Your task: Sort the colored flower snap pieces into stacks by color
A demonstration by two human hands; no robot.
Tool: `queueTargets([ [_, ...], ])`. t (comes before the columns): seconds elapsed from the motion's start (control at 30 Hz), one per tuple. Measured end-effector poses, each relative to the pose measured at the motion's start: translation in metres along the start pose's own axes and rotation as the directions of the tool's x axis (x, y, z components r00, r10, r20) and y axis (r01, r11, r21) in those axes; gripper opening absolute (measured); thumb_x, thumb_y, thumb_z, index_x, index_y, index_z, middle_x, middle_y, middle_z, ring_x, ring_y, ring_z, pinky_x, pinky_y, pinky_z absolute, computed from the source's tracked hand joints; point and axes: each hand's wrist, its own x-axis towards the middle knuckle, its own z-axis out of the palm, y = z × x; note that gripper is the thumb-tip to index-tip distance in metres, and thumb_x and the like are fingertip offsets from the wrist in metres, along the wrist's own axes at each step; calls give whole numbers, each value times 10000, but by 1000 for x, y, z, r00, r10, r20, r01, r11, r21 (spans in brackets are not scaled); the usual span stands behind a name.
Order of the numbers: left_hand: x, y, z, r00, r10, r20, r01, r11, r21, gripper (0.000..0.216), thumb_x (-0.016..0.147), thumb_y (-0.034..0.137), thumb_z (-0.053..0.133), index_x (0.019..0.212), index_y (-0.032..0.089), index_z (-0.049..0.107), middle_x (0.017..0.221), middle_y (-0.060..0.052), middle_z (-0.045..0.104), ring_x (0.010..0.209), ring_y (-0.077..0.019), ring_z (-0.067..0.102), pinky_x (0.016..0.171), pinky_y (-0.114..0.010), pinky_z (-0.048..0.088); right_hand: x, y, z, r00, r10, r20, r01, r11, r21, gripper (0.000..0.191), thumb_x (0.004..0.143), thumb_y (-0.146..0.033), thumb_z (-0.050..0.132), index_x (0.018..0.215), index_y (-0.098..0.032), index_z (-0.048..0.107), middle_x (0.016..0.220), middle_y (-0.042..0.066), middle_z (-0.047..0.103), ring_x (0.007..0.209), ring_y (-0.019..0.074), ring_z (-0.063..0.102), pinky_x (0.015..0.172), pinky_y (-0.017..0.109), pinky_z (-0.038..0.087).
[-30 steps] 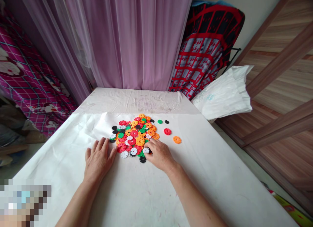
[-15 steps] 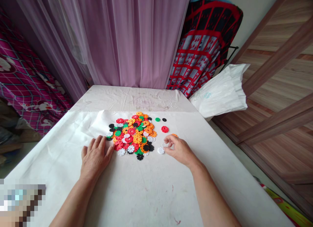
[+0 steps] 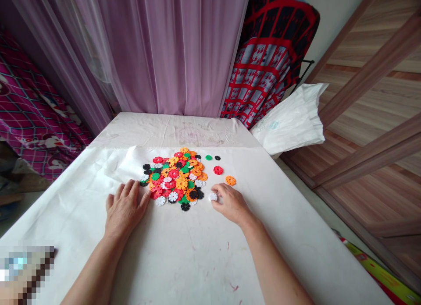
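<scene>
A pile of small flower-shaped plastic discs point(image 3: 176, 179) in red, orange, green, black and white lies on the white-covered table point(image 3: 197, 252). My left hand point(image 3: 124, 208) rests flat and open on the cloth, its fingertips at the pile's left edge. My right hand point(image 3: 230, 202) is just right of the pile, fingers curled round a white disc point(image 3: 212, 196). Loose discs lie apart to the right: a red disc point(image 3: 218, 170), an orange disc point(image 3: 230, 180), a green disc point(image 3: 208, 157) and a black disc point(image 3: 217, 157).
Purple curtains point(image 3: 171, 51) hang behind the table. A red-and-black patterned cloth point(image 3: 269, 64) is draped over a rack at the back right, with a white plastic bag point(image 3: 291, 121) beside the table's right edge. Pink patterned bedding point(image 3: 29, 116) is at the left. Wooden floor lies to the right.
My right hand left the pile's near edge, moved right with a white disc, and now sits curled on it a little closer to the pile. My left hand stayed flat.
</scene>
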Motion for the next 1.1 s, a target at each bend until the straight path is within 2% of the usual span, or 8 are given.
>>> queueTargets([
  [0.2, 1, -2, 3, 1000, 4, -5, -4, 1000, -5, 688, 993, 566, 236, 1459, 146, 519, 1553, -144, 501, 1455, -335, 366, 1165, -555, 291, 1, -5, 2, 998, -30, 56, 32, 999, -32, 377, 792, -114, 628, 1146, -233, 682, 1157, 53, 699, 1092, 211, 632, 939, 317, 467],
  [0.33, 1, -2, 4, 1000, 3, -9, -3, 1000, -8, 676, 991, 570, 250, 1460, 165, 522, 1550, -142, 504, 1456, -338, 365, 1170, -557, 279, 3, -5, 3, 995, -32, 93, 36, 998, -48, 319, 810, -106, 623, 1086, -237, 717, 1115, 46, 716, 1080, 209, 636, 951, 317, 469],
  [0.47, 0, -1, 3, 1000, 11, -16, -11, 1000, -3, 654, 990, 563, 257, 1453, 188, 528, 1525, -136, 524, 1441, -337, 386, 1160, -545, 295, 2, -6, 0, 997, -35, 73, 40, 997, -69, 322, 814, -143, 661, 1115, -242, 720, 1123, 49, 712, 1065, 214, 631, 938, 328, 476],
  [0.63, -1, -1, 3, 999, 18, -35, -17, 1000, 15, 663, 996, 572, 235, 1448, 184, 526, 1536, -137, 514, 1438, -336, 389, 1146, -542, 306, 9, -29, 1, 987, -160, 16, 161, 979, -127, 270, 870, -218, 684, 1133, -262, 727, 1235, 66, 681, 1152, 243, 581, 998, 393, 450],
  [0.73, -1, -2, 5, 1000, 10, -23, -9, 1000, 20, 664, 995, 574, 242, 1451, 182, 523, 1560, -135, 493, 1451, -338, 377, 1158, -547, 288, 10, -46, 8, 976, -212, 42, 217, 960, -177, 246, 911, -232, 663, 1149, -243, 726, 1391, 94, 614, 1315, 278, 495, 1044, 444, 419],
  [0.83, 0, -3, 7, 1000, 5, -12, -5, 1000, 14, 675, 994, 576, 242, 1453, 166, 520, 1566, -141, 485, 1454, -343, 374, 1166, -557, 274, 5, -54, 14, 964, -258, 66, 266, 948, -177, 214, 927, -251, 660, 1128, -235, 732, 1432, 97, 594, 1384, 282, 438, 1075, 454, 391],
  [0.93, 0, -4, 7, 1000, 5, -13, -5, 1000, 4, 674, 991, 573, 254, 1457, 163, 517, 1568, -144, 482, 1451, -346, 373, 1164, -561, 275, 1, -54, 16, 962, -267, 60, 273, 952, -138, 165, 938, -231, 642, 1063, -254, 746, 1368, 65, 646, 1332, 254, 485, 1042, 414, 402],
  [1.1, -1, -1, 4, 1000, 9, -21, -10, 1000, -14, 663, 993, 557, 257, 1459, 167, 522, 1554, -152, 496, 1440, -344, 379, 1161, -567, 276, 11, -56, 17, 995, -88, 39, 92, 985, -145, 178, 939, -157, 594, 1000, -245, 736, 1116, 34, 750, 1089, 217, 606, 901, 355, 426],
])
